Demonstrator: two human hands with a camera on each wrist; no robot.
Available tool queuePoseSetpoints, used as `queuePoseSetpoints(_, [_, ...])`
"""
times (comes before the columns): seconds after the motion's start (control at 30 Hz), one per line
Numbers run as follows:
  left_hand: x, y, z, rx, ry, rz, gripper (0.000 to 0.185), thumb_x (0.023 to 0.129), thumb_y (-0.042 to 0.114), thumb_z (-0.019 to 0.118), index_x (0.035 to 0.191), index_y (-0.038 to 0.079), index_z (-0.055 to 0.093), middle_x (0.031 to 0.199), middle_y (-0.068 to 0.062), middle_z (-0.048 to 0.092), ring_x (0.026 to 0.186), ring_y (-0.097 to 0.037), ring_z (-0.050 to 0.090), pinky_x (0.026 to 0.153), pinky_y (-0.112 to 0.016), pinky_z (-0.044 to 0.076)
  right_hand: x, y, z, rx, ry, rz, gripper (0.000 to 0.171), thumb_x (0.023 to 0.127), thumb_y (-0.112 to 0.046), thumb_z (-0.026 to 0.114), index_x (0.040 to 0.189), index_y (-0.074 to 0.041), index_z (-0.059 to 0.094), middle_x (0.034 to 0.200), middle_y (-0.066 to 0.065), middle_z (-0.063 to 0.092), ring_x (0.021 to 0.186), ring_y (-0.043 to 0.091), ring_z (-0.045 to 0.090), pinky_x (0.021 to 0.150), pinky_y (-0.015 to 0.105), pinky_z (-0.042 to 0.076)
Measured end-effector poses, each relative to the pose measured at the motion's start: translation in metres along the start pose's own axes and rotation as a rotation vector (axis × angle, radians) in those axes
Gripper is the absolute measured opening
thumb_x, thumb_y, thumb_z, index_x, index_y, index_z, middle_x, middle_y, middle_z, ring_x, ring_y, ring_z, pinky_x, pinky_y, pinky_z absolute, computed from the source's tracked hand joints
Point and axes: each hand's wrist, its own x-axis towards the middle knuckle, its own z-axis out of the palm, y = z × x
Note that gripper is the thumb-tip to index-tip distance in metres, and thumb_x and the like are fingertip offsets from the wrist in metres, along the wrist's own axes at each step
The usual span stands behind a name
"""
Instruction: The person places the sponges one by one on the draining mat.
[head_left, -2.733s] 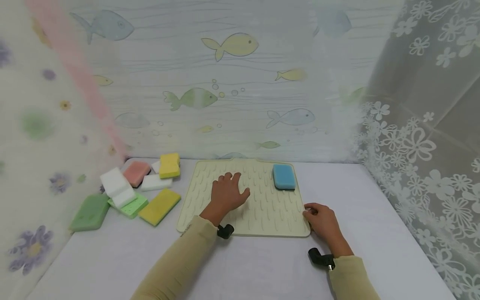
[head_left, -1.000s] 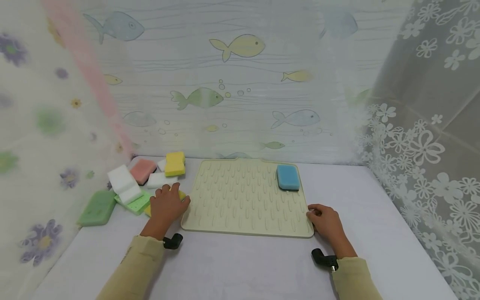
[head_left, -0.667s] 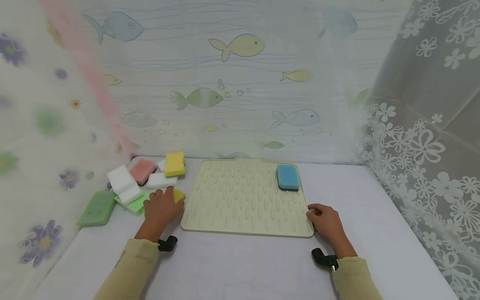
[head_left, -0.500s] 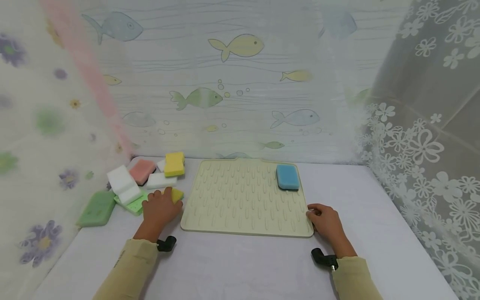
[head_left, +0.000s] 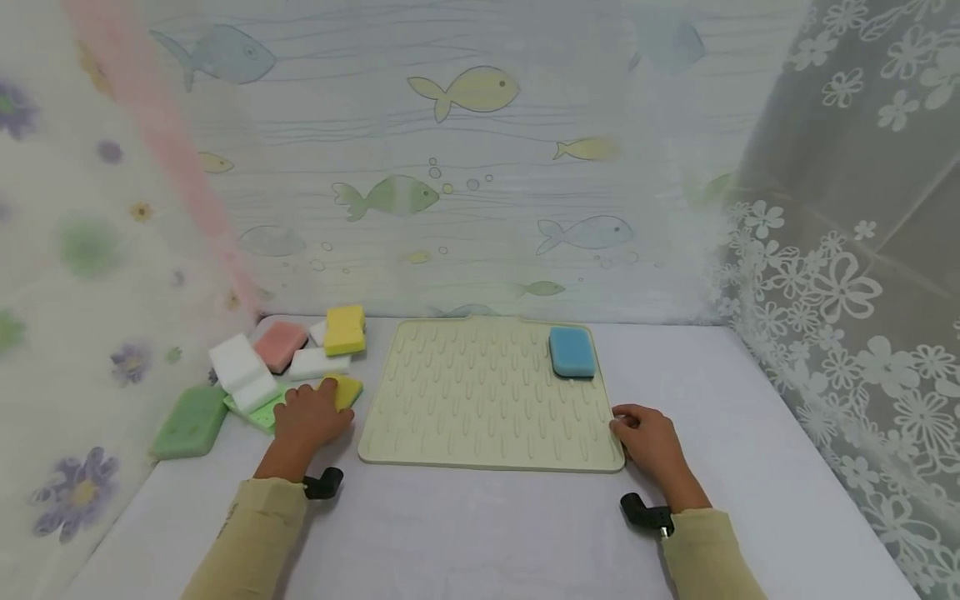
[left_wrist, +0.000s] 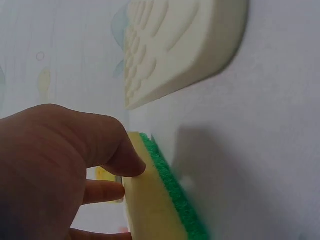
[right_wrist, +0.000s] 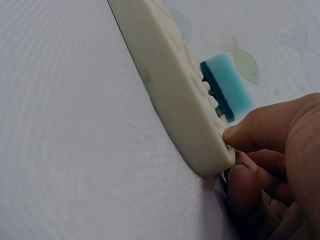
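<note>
Moved: left hand (head_left: pixel 306 419) off the ridged mat (head_left: pixel 487 400), over to the sponge pile at the left; since half a second ago, drawn slightly nearer with its sponge.
Left hand: curled round the yellow sponge (head_left: pixel 341 390), thumb (left_wrist: pixel 125 161) on the yellow face, green scrub layer showing along the edge in the left wrist view.
Yellow sponge: just left of the mat's near left part, low over the table or on it, cannot tell which.
Right hand (head_left: pixel 651 442): fingers curled, thumb (right_wrist: pixel 250 132) on top, pinching the mat's near right corner; unchanged.
Ridged mat: cream, flat on the table middle, raised drop-shaped ribs.
Blue sponge (head_left: pixel 572 352): on the mat's far right corner.
Pile at left: second yellow sponge (head_left: pixel 345 329), pink sponge (head_left: pixel 279 345), white blocks (head_left: pixel 242 372), pale green perforated sponge (head_left: pixel 264 410), darker green sponge (head_left: pixel 187 422).
Table (head_left: pixel 480 533): pale lilac-white cloth, fine woven ribs seen from the right wrist.
Back wall (head_left: pixel 465 167): sheet printed with fish and bubbles.
Sides: floral translucent curtain (head_left: pixel 82 250) left, white flower lace (head_left: pixel 847 292) right.
</note>
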Motion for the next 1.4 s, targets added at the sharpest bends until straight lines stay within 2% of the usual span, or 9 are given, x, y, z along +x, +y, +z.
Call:
queuePoseSetpoints(0.3, [-0.002, 0.0, -0.008, -0.032, -0.038, -0.006, 0.068, 0.086, 0.037, 0.053, 0.141, -0.001, 0.038, 0.118, -0.033, 0.046, 0.102, -0.047, 0.047, 0.079, -0.056, 0.043, 0.001, 0.001, 0.001, -0.007, 0.002, -0.008, 0.038, 0.093, -0.021, 0.058, 0.126, -0.002, 0.061, 0.098, 0.011, 0.065, 0.067, 0.015, 0.056, 0.056, 0.028, 0.044])
queuePoseSetpoints(0.5, [-0.004, 0.003, -0.01, -0.1, -0.068, -0.014, 0.072, 0.089, 0.039, 0.052, 0.145, -0.003, 0.032, 0.124, -0.035, 0.043, 0.105, -0.046, 0.048, 0.084, -0.056, 0.044, 0.0, 0.001, -0.001, 0.007, -0.003, 0.003, 0.038, 0.093, -0.021, 0.058, 0.126, -0.003, 0.061, 0.099, 0.011, 0.065, 0.069, 0.016, 0.056, 0.056, 0.028, 0.046])
queuePoseSetpoints(0.8, [0.001, 0.009, -0.01, -0.145, -0.026, 0.0, 0.073, 0.09, 0.041, 0.051, 0.144, -0.004, 0.032, 0.124, -0.035, 0.045, 0.099, -0.041, 0.05, 0.083, -0.052, 0.045, 0.0, -0.001, -0.003, 0.015, -0.008, 0.003, 0.038, 0.093, -0.021, 0.058, 0.126, -0.002, 0.061, 0.1, 0.011, 0.065, 0.071, 0.016, 0.057, 0.056, 0.027, 0.047])
queuePoseSetpoints(1.1, [0.001, 0.026, -0.014, -0.182, 0.002, 0.013, 0.074, 0.088, 0.043, 0.053, 0.143, -0.002, 0.034, 0.124, -0.032, 0.045, 0.099, -0.038, 0.051, 0.084, -0.05, 0.046, 0.001, -0.001, 0.001, 0.012, -0.001, 0.003, 0.037, 0.093, -0.022, 0.058, 0.124, -0.003, 0.063, 0.101, 0.011, 0.065, 0.073, 0.016, 0.057, 0.056, 0.027, 0.047])
queuePoseSetpoints(1.27, [-0.001, 0.042, -0.021, -0.205, -0.006, 0.017, 0.074, 0.087, 0.042, 0.054, 0.143, -0.002, 0.035, 0.125, -0.032, 0.045, 0.1, -0.038, 0.051, 0.085, -0.051, 0.046, 0.001, -0.001, 0.0, 0.004, 0.001, -0.001, 0.037, 0.092, -0.022, 0.059, 0.124, -0.003, 0.063, 0.101, 0.011, 0.066, 0.072, 0.016, 0.057, 0.056, 0.027, 0.046])
queuePoseSetpoints(1.4, [0.001, 0.055, -0.02, -0.221, 0.009, 0.038, 0.074, 0.086, 0.042, 0.056, 0.142, -0.002, 0.036, 0.127, -0.032, 0.044, 0.101, -0.039, 0.052, 0.087, -0.052, 0.047, -0.003, 0.0, -0.003, 0.003, -0.005, 0.001, 0.038, 0.092, -0.022, 0.059, 0.124, -0.003, 0.063, 0.101, 0.011, 0.065, 0.072, 0.016, 0.056, 0.056, 0.027, 0.045])
